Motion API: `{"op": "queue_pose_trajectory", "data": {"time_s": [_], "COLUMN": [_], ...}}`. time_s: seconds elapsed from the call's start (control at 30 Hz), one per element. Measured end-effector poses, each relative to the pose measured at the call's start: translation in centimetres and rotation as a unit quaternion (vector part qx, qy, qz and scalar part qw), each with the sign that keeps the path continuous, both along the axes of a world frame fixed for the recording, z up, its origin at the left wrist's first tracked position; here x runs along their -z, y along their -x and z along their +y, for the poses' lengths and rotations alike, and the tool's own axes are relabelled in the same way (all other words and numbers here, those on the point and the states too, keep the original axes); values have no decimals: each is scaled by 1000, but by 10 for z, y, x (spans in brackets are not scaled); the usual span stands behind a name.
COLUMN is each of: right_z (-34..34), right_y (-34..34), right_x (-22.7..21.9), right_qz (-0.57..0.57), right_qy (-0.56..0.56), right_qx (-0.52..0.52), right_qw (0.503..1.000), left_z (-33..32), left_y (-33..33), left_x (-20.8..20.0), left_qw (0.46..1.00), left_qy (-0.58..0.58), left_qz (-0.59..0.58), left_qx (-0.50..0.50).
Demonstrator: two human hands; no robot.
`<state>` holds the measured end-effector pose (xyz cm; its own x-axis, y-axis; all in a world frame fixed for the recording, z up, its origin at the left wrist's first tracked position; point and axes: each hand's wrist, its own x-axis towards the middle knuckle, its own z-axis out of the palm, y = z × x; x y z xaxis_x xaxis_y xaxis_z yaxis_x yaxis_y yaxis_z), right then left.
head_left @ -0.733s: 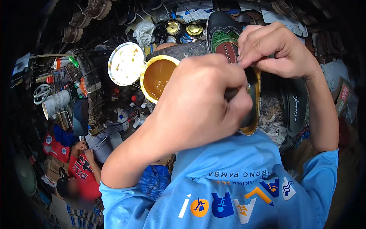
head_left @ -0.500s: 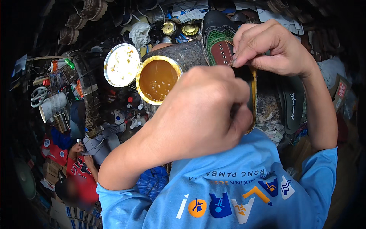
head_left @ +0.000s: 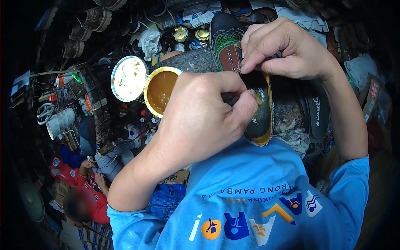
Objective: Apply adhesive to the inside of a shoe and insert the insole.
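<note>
A shoe (head_left: pixel 228 57) lies lengthwise before me, with a black toe, a green scaly-patterned panel and a red-brown eyelet piece. Its dark insole and yellowish heel edge show closer to my body. My right hand (head_left: pixel 287 50) is closed in a pinch at the edge of the shoe's opening, beside the eyelets. Over the opening's left side, my left hand (head_left: pixel 204 112) is curled with thumb and fingers together. A small yellowish bit shows at its fingertips, too little to name. Behind that hand stands an open can (head_left: pixel 146 93) of amber, glue-like liquid, partly covered by it.
The can's smeared lid (head_left: pixel 129 78) stands tilted at its left. Dark insoles (head_left: pixel 318 112) lie right of the shoe. Scissors (head_left: pixel 45 113) and a white cup (head_left: pixel 61 120) sit far left. A person in red (head_left: pixel 93 189) works at lower left. Small tins (head_left: pixel 181 34) stand at the back.
My left hand has shifted left and lower, uncovering the insole and heel of the shoe. My right hand keeps its pinch at the opening's edge. The whole view has shifted slightly.
</note>
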<state>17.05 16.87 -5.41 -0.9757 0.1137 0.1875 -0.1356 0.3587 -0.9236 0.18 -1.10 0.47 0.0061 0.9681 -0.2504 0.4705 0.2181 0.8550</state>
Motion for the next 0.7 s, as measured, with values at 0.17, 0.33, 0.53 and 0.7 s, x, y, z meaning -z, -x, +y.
{"op": "queue_pose_trajectory", "data": {"time_s": [0.17,0.33,0.53,0.7], "right_z": [-1,-1,-1,-2], "right_y": [-1,-2,-2,-1], "right_x": [0,2,4,3], "right_qz": [11,8,11,10], "right_qy": [6,11,7,-3], "right_qx": [1,6,3,2], "right_qw": [1000,1000,1000,1000], "left_z": [-2,9,4,2], "left_y": [-1,8,-4,-7], "left_x": [-3,-6,6,3], "left_qw": [995,983,992,984], "left_qy": [30,-144,-89,-49], "left_qz": [-32,52,11,-16], "left_qx": [93,102,86,168]}}
